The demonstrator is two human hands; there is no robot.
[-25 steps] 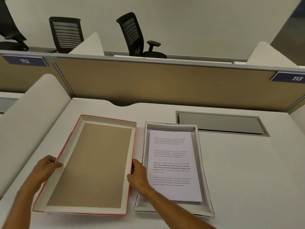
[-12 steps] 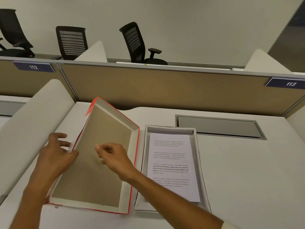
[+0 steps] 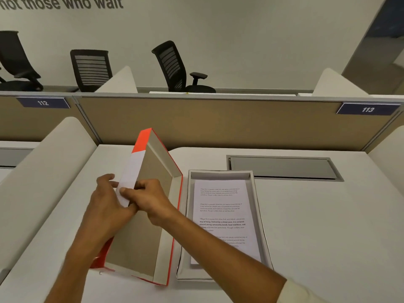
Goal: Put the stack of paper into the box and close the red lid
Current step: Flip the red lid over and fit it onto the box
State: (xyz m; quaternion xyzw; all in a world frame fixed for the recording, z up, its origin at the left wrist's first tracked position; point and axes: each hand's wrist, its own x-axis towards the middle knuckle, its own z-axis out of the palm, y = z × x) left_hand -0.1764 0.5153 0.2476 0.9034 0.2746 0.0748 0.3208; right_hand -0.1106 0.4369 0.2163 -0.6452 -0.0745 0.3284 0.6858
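The red lid (image 3: 140,241) stands steeply tilted on its right long edge, its brown inside facing right toward the box. My left hand (image 3: 109,206) grips the raised left rim from outside. My right hand (image 3: 148,200) reaches across and pinches the same rim from inside, its forearm crossing over the box's near left corner. The shallow grey box (image 3: 260,217) lies flat just right of the lid. The stack of paper (image 3: 223,206), printed with text, lies inside it.
A white desk (image 3: 328,226) carries both. A grey cable hatch (image 3: 284,167) is set into it behind the box. A tan partition (image 3: 218,123) closes the back, and a curved white divider (image 3: 43,171) rises at the left. Office chairs stand beyond.
The lid went from lying flat, inside up, to standing nearly on edge, its left side lifted. My right hand moved from the lid's right rim across to the raised left rim.
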